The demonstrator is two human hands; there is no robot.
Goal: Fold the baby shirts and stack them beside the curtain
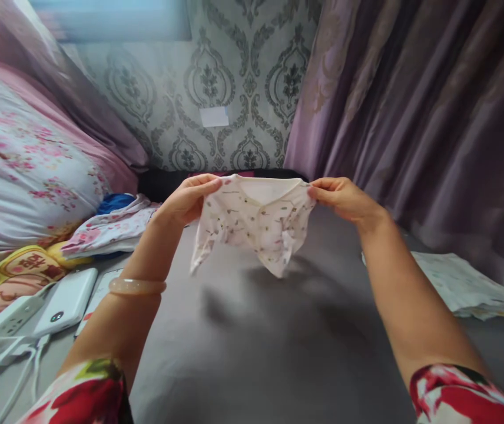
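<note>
A small pale baby shirt (252, 221) with a tiny print and a wrap-style neckline hangs in the air, stretched between my two hands. My left hand (190, 199) pinches it at one shoulder, thumb on top. At the opposite shoulder, my right hand (340, 197) pinches the cloth between thumb and fingers. The shirt's lower part dangles over a grey bed sheet (252, 359) and casts a shadow on it. A pale bangle (137, 287) circles my left forearm.
Folded clothes (108, 229) lie at left beside a floral pillow (26, 159). Nearer are a white power bank (66, 300), a power strip (7, 321) and white cables. Folded pale cloth (468, 285) rests at right, below a purple curtain (388, 118).
</note>
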